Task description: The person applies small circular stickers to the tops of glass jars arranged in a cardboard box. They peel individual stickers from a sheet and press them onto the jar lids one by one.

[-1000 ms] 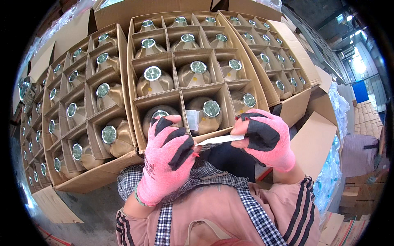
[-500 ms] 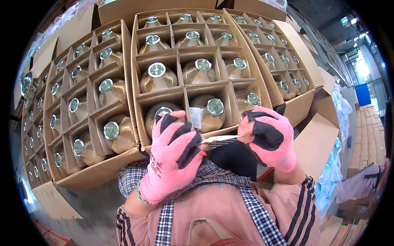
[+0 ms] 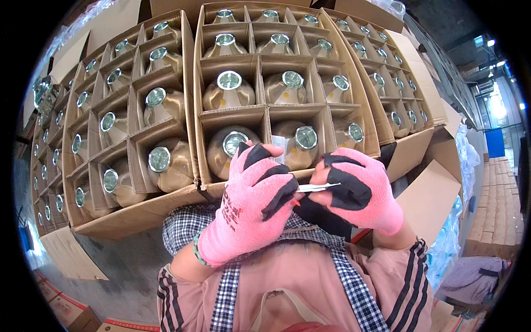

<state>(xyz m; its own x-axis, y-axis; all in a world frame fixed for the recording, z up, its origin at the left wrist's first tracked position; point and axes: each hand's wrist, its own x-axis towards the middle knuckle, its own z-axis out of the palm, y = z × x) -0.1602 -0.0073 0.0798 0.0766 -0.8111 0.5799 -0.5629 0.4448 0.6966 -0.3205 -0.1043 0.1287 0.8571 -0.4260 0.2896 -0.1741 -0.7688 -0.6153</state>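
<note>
Closer together than half a second ago, the left hand and the right hand now leave a shorter stretch of the white strip showing between them, and the cartons sit a little higher and further right in view.

Each hand has thumb and fingers clamped on the strip, one toward either end; exactly how the left fingertips grip it is hidden behind the glove. The strip lies just in front of the near edge of the central carton, close to the chest, presumably so both hands can work it in plain sight. Pink gloves with dark patches leave some fingertips bare, which likely helps with something so thin.

Beyond the left fingers, a pale slip stands in the middle cell of the nearest row, beside a gold-tinted flask; the hand partly covers it. Cardboard dividers split the carton into cells, one round-bodied flask in each, mouth upward, probably to keep glass from knocking glass.

To the left, another carton holds similar flasks, some leaning slightly in their cells. To the right, a further carton is filled the same way. An open flap spreads outward near the right forearm, seemingly to leave the cells reachable, with clear plastic wrap past it.
</note>
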